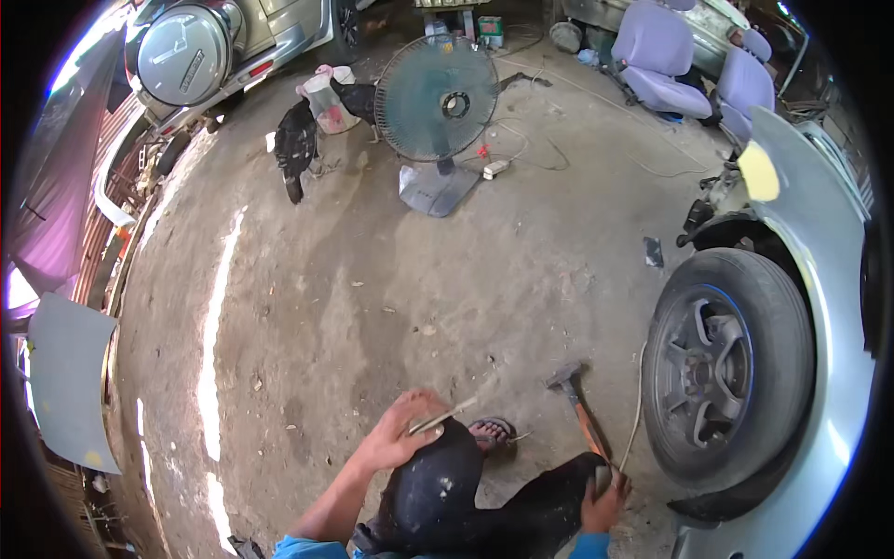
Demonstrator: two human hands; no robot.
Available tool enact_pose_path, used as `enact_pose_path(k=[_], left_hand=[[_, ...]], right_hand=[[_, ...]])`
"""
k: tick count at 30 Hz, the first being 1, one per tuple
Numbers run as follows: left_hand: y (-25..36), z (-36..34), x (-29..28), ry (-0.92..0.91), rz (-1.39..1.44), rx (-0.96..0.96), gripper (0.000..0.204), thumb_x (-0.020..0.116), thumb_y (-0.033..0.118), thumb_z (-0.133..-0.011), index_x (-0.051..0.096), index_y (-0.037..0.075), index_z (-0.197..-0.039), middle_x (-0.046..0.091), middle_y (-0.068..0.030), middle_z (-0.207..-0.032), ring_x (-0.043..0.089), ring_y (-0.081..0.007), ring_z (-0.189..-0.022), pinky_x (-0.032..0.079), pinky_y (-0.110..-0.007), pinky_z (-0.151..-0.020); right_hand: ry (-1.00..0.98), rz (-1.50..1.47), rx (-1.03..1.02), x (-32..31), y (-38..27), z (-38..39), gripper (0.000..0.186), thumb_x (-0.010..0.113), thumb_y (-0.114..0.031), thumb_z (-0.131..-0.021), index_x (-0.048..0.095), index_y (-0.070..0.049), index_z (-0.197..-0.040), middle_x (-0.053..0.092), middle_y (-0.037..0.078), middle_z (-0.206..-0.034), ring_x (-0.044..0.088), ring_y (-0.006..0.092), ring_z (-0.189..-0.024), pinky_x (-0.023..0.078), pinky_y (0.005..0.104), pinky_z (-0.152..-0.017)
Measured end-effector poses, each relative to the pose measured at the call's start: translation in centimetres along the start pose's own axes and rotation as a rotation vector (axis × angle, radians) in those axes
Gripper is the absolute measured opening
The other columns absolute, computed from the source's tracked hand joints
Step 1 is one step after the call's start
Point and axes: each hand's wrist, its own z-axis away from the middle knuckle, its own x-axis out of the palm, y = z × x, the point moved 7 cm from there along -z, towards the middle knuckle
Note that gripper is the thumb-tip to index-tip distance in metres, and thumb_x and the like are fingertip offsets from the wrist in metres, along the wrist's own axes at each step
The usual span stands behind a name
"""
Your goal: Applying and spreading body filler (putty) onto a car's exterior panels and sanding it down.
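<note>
My left hand [402, 430] rests by my bent left knee, with its fingers closed round a thin pale stick [443, 415] that points up and to the right. Low on the right, my right hand [603, 508] is closed on a small rounded grey block [602, 479] beside my other knee. A hammer [583, 419] with a dark head and an orange-and-black handle lies just beyond that hand. The handle's end is partly hidden by my knee, and I cannot tell whether the hand touches it. My sandalled foot [491, 432] shows between the knees.
A car wheel [703, 373] under a grey-blue fender [824, 270] stands close on the right. Ahead are a floor fan [438, 102], cables, dark birds [296, 144] and a white bucket [331, 101]. Purple seats [656, 61] stand far right; a loose panel [70, 382] leans left.
</note>
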Motion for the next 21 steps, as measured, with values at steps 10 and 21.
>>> enact_pose_path(k=[10, 21], left_hand=[[2.4, 7.9, 5.4, 0.595, 0.168, 0.451, 0.069, 0.053, 0.019, -0.092, 0.021, 0.005, -0.151, 0.017, -0.0188, -0.158, 0.014, -0.034, -0.147, 0.014, -0.041, -0.118], [1.8, 15.8, 3.6, 0.672, -0.001, -0.087, 0.038, 0.06, 0.014, -0.089, 0.055, 0.002, -0.125, 0.061, -0.0223, -0.112, 0.064, -0.0291, -0.085, 0.05, -0.032, -0.072]], right_hand=[[0.2, -0.14, -0.197, 2.8, -2.0, 6.5, 0.08, 0.057, -0.034, -0.09, 0.017, -0.006, -0.152, 0.017, 0.026, -0.155, 0.018, 0.0478, -0.141, 0.017, 0.0606, -0.112], [0.212, -0.601, 0.308, 3.3, 11.6, 5.8, 0.049, 0.08, -0.025, -0.071, 0.06, 0.003, -0.106, 0.063, 0.018, -0.088, 0.06, 0.0261, -0.075, 0.049, 0.0398, -0.07]])
